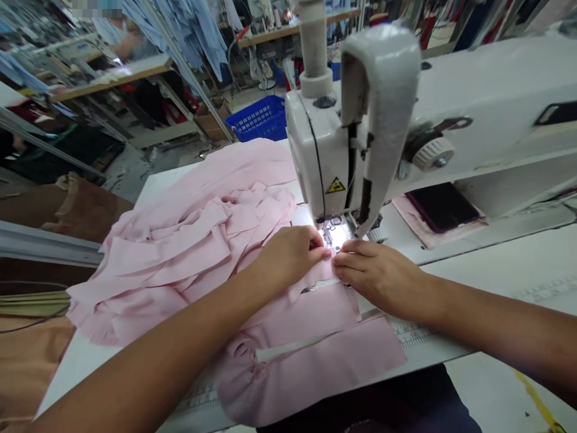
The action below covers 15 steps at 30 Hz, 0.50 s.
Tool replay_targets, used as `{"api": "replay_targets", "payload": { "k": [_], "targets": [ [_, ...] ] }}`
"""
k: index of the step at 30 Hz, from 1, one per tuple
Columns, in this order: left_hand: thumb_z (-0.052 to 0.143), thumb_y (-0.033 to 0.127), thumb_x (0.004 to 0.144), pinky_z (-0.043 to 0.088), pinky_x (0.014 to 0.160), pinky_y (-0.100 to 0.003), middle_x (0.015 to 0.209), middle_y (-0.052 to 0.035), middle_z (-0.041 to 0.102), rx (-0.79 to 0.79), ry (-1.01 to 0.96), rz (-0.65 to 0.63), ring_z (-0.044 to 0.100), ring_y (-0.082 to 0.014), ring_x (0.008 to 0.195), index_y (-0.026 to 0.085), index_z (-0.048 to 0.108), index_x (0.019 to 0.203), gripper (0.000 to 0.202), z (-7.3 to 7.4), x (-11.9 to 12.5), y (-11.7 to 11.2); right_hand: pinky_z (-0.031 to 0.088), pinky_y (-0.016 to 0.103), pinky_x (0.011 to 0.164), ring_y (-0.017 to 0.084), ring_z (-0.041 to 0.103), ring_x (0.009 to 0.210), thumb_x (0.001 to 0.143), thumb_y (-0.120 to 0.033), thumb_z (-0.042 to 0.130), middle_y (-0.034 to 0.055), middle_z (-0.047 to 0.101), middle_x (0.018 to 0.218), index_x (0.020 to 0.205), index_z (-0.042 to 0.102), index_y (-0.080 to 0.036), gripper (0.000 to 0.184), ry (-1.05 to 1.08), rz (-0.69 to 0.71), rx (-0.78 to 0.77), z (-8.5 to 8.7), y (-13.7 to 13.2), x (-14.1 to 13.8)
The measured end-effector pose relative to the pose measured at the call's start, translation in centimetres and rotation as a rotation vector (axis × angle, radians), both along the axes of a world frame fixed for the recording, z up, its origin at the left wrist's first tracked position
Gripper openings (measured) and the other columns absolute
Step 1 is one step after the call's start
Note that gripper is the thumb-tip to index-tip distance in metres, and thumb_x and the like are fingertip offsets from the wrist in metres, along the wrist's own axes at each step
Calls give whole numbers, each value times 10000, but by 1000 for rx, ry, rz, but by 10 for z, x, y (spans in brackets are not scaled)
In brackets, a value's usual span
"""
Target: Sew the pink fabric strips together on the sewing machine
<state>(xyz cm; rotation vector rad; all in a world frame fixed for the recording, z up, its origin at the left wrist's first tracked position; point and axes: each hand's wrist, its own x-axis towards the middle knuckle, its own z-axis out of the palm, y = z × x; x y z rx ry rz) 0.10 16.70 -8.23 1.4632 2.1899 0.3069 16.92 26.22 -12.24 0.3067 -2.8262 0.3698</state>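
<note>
A white sewing machine (311, 162) stands over the table, its lamp lighting the needle area. Just left of the presser foot (330, 239), my left hand (293, 255) pinches the edge of a pink fabric piece (322, 273). My right hand (376, 270) is at the right of the foot, fingers together and fingertips pressed on the same piece by the needle plate. Between the forearms lie more pink strips (324, 361), one with a gathered, curled end hanging toward the table's front edge. A heap of pink cut pieces (180, 252) covers the table to the left.
A dark phone (444, 206) rests on pink cloth under the machine arm. Behind the table is a blue basket (261, 117). A cardboard box (67, 207) and a metal rail (49, 240) stand at left. Another person (130, 39) works at a far table, near hanging blue garments (193, 30).
</note>
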Motion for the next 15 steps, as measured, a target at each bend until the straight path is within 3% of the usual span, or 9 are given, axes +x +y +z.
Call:
{"api": "replay_targets", "payload": {
  "k": [8,12,15],
  "targets": [
    [585,309,850,404,735,-298,832,4,674,77,21,-3,601,-183,819,203,659,758,159,-9,-7,2,487,361,747,223,614,821,901,-12,370,88,685,923,885,658,-157,323,7,-78,16,9,3,1],
    [579,352,848,436,730,-293,811,-4,667,166,7,-13,600,-179,793,202,646,723,206,-19,-14,1,479,353,716,196,589,669,887,-9,346,79,702,930,854,664,-159,353,39,-136,13,9,2,-2],
    [589,373,837,446,709,-280,777,-7,653,231,13,-14,589,-171,766,204,646,710,219,-28,-18,-1,473,359,693,207,585,676,869,-8,349,78,706,916,886,665,-162,352,10,-164,16,8,2,-3]
  ]
}}
